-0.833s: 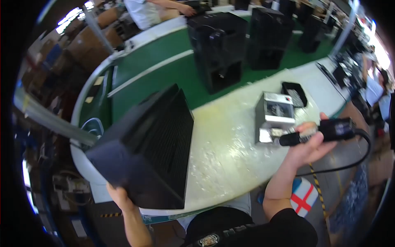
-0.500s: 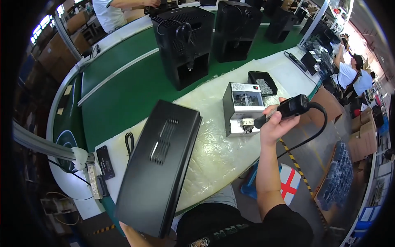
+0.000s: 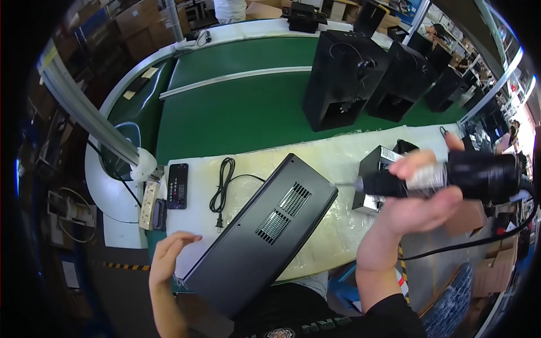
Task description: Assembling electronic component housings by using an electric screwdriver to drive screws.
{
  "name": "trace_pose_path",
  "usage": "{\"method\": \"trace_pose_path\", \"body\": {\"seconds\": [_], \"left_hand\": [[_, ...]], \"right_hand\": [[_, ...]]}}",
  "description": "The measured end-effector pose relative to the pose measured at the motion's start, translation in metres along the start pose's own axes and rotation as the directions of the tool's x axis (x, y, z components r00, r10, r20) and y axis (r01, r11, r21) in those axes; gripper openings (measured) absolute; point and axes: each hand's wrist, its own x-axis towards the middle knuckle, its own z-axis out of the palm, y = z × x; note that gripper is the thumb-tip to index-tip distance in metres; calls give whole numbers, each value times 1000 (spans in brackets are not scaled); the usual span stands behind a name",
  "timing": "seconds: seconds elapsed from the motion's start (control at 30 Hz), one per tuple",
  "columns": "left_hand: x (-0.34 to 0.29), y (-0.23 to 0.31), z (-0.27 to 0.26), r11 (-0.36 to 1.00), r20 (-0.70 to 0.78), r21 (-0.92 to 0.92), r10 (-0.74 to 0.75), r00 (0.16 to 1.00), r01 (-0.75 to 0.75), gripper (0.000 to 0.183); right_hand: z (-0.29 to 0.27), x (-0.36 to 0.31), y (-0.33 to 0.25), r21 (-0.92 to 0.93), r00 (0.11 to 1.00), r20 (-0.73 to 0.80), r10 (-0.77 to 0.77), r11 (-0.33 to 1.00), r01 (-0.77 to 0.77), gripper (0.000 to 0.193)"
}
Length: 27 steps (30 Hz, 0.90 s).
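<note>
My right hand (image 3: 420, 208) is wrapped around a black corded electric screwdriver (image 3: 462, 177), raised over the right of the bench. Its thin bit points left, close to the upper right corner of a long black housing (image 3: 248, 248); I cannot tell whether it touches. The housing lies slanted in front of me, two vent grilles facing up. Beside its lower left edge is my left hand (image 3: 166, 256), holding nothing, with bent fingers apart from the housing. Behind the screwdriver, a screw feeder (image 3: 369, 169) is partly hidden.
A coiled power cord (image 3: 220, 191) with a plug lies left of the housing. Further left are a flat black handheld device (image 3: 177, 186) and a power strip (image 3: 148, 205) by a metal post (image 3: 90, 107). Tall black appliances (image 3: 344, 79) stand on the green belt (image 3: 236, 107).
The housing has been lowered onto the bench and turned, and my left hand has come off it. My right hand has brought the screwdriver nearer and its bit towards the housing. The view has shifted left.
</note>
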Motion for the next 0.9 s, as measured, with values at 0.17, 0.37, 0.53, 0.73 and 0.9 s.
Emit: {"method": "trace_pose_path", "body": {"seconds": [0.17, 0.37, 0.53, 0.73, 0.9], "left_hand": [[57, 52, 55, 825, 187, 564, -88, 978, -34, 50], [69, 54, 82, 686, 310, 721, -188, 932, -102, 81], [72, 49, 80, 682, 334, 720, -174, 927, -131, 82], [70, 43, 77, 699, 315, 696, -90, 945, -165, 81], [70, 50, 81, 715, 322, 689, -151, 935, -122, 81]], "right_hand": [[70, 6, 32, 151, 984, 82, -160, 978, 146, 57], [88, -12, 55, 235, 979, 168, -112, 969, 70, 48], [93, -21, 71, 266, 967, 251, -49, 964, -20, 50], [104, -24, 77, 306, 950, 306, 57, 939, -155, 55], [105, -26, 86, 273, 914, 402, 61, 944, -183, 64]]}}
